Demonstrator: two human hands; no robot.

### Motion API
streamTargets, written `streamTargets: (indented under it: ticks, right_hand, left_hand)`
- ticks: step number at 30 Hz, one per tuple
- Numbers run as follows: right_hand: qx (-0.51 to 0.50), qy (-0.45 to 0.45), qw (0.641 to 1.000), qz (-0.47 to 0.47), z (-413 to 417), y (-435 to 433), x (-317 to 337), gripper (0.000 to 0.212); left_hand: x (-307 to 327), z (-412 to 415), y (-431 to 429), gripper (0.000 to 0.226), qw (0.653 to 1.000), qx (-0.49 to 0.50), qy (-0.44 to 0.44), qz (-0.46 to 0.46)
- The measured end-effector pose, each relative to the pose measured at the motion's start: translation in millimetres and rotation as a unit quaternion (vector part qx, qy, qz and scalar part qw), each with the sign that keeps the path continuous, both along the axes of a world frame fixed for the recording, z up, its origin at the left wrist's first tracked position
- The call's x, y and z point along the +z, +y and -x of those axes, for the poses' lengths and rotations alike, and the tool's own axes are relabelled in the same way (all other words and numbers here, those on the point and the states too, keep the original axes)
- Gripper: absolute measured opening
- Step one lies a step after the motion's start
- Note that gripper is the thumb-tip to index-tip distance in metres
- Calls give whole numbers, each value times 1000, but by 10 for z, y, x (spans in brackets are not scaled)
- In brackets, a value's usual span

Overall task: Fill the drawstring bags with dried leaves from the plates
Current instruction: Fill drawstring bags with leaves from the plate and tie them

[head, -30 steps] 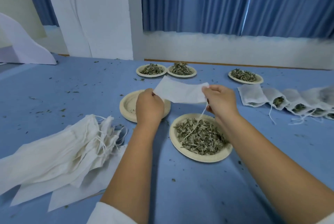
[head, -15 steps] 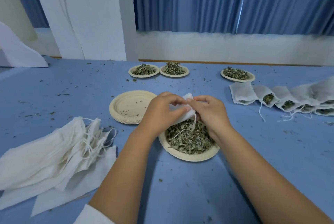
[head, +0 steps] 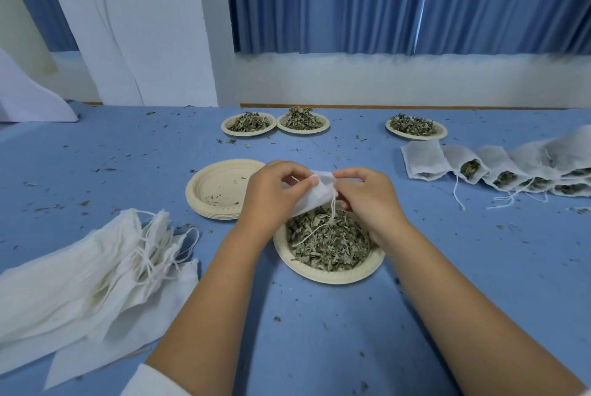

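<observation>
Pinching a thin, soft white drawstring bag (head: 315, 199) at its gathered mouth, your left hand (head: 271, 194) and right hand (head: 367, 200) both have thumb and fingers curled tight onto the cloth. The bag hangs just above the far edge of the round, ridged paper plate (head: 335, 275), which is heaped with crumbly grey-green dried leaves (head: 329, 242). Its long axis slants: mouth up toward your right hand, closed end down under your left palm. A thin white cord (head: 332, 207) dangles from the mouth onto the leaves. Left of that plate sits a stack of empty plates (head: 217, 187), farther left a limp pile of flat bags (head: 80, 267); beyond it to the right, filled bags (head: 499, 168) overlap in a row.
</observation>
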State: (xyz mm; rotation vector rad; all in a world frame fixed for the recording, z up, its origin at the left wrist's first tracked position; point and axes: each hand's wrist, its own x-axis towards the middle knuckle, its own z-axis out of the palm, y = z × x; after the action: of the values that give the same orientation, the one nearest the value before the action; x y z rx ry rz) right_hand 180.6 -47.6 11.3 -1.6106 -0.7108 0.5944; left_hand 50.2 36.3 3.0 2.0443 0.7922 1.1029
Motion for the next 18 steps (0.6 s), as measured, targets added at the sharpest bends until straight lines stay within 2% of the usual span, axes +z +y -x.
streamTargets:
  ticks: [2, 6, 11, 15, 18]
  right_hand:
    - [-13, -24, 1000, 14, -33, -11, -9, 17]
    - [22, -95, 995, 0, -25, -6, -45, 12]
    - [78, -189, 978, -44, 18, 10, -101, 29]
    - [76, -248, 964, -53, 36, 21, -135, 27]
    - [82, -288, 952, -62, 58, 24, -148, 25]
  left_hand:
    - [17, 14, 20, 12, 1000, -8, -14, 26]
    - [30, 38, 25, 8, 998, -20, -21, 52]
    - [44, 77, 54, 9, 998, -14, -42, 36]
    - [51, 94, 81, 14, 999, 5, -25, 26]
    - [32, 71, 59, 6, 999, 1, -14, 39]
